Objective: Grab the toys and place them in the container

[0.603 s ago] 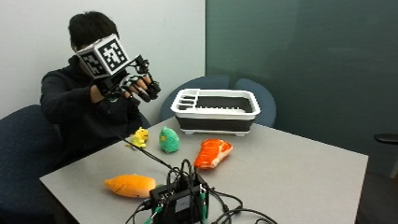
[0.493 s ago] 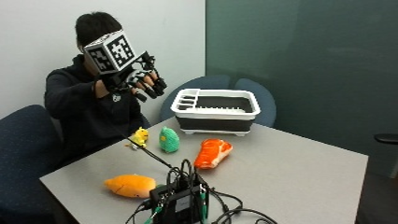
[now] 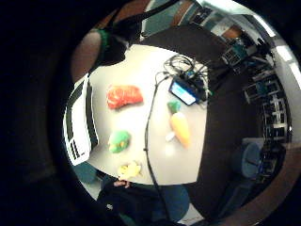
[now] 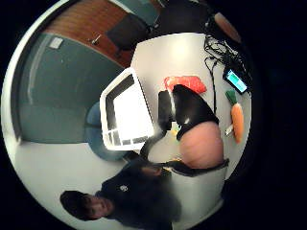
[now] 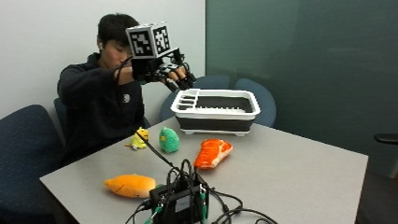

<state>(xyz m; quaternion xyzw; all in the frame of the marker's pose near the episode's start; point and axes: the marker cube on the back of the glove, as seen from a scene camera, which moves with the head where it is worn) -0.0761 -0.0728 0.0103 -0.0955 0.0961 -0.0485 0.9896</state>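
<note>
My gloved right hand (image 5: 167, 73) is raised high over the table's far left side, just left of the white and black container (image 5: 216, 111). Its fingers (image 5: 184, 82) hang relaxed and hold nothing. On the table lie a yellow duck toy (image 5: 139, 138), a green toy (image 5: 168, 140), a red-orange toy (image 5: 212, 152) and an orange carrot toy (image 5: 131, 185). From the palm, the red-orange toy (image 3: 124, 96), green toy (image 3: 119, 141), duck (image 3: 129, 170) and carrot (image 3: 180, 127) show far below, beside the container (image 3: 80, 122). A finger (image 4: 201, 139) partly hides the toys in the thumb side view.
A black device (image 5: 180, 201) with a tangle of cables sits at the table's front edge. One cable (image 5: 155, 151) runs from it between the toys toward the person. Blue chairs (image 5: 24, 144) stand round the table.
The gloved hand has moved right and slightly up, closer to the container's left side. The toys and the container lie where they were.
</note>
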